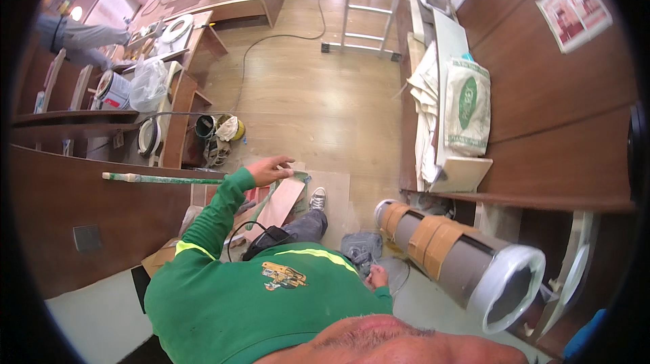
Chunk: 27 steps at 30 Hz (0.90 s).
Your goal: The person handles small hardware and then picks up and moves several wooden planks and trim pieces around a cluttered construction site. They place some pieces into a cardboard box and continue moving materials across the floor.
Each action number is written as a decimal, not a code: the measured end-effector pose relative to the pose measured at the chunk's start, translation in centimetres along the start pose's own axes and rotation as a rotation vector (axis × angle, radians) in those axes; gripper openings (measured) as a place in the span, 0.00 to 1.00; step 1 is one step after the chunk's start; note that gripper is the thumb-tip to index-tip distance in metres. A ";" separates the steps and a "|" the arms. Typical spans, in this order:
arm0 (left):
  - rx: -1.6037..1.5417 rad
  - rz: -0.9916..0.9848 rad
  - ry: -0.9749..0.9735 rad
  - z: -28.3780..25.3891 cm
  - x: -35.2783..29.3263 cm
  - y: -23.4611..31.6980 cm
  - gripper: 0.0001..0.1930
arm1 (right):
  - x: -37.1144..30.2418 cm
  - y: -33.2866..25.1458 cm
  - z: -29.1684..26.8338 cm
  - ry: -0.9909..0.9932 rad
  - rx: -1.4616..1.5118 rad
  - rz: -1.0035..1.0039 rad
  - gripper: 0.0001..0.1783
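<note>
The dark fisheye rim crops the room on every side, and a green shirt (230, 310) fills the lower center, hiding most of the right arm. At center, the left hand (271, 170) reaches out with fingers loosely extended and parted, over the top of a pale, flat wooden board (283, 203); whether it touches the wood cannot be told. Lower center, the small, partly covered right hand (377, 276) has its fingers bent beside a gray plastic container (361, 243); any grip is too small to make out. A slim green-and-cream pole (162, 178) at left meets the left sleeve, its far end obscured. At lower right lies a gray cylinder (406, 227) banded in brown cardboard, its round end wrapped in translucent plastic (535, 266).
</note>
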<state>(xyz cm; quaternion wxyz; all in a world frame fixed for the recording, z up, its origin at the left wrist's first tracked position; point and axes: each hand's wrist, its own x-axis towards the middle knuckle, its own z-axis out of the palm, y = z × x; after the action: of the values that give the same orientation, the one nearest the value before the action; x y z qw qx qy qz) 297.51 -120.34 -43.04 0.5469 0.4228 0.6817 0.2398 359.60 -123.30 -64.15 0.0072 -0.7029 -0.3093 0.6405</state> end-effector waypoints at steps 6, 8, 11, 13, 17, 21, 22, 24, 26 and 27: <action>-0.111 -0.036 0.248 -5.9 -3.4 1.7 0.29 | 3.9 -16.7 3.7 0.001 -0.077 -0.105 0.13; -0.174 -0.031 0.311 -6.3 -4.2 0.5 0.29 | 7.1 -18.9 3.4 -0.027 -0.253 -0.218 0.13; -0.332 -0.045 0.418 -5.8 -4.6 -0.9 0.29 | 14.7 -19.8 0.6 0.036 -0.590 -0.388 0.16; -0.358 -0.080 0.474 -6.3 -4.6 -0.5 0.29 | 16.4 -22.1 1.5 -0.012 -0.958 -0.494 0.17; -0.471 -0.094 0.582 -5.8 -2.5 -2.5 0.29 | 22.4 -28.5 -2.0 -0.155 -1.177 -0.634 0.25; -0.314 -0.136 0.721 -8.6 0.5 -2.7 0.29 | 26.9 -34.0 -0.3 -0.286 -1.330 -0.673 0.24; -0.345 -0.215 0.791 -8.0 0.0 -4.4 0.30 | 27.2 -38.3 2.0 -0.323 -1.489 -0.783 0.22; -0.336 -0.356 0.857 -7.9 0.6 -5.9 0.31 | 26.5 -44.8 5.6 -0.295 -1.674 -1.016 0.18; -0.349 -0.404 0.799 -7.8 5.9 -7.8 0.32 | 31.0 -51.2 3.5 -0.290 -1.200 -0.873 0.17; -0.345 -0.441 0.776 -7.8 8.2 -9.0 0.32 | 32.3 -54.7 3.5 -0.274 -0.988 -0.756 0.16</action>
<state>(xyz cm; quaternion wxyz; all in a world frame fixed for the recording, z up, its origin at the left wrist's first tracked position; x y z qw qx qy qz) 286.89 -117.20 -52.35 0.3519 0.0501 0.8592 0.3680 332.80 -66.06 -71.53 -0.1319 -0.3775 -0.7929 0.4598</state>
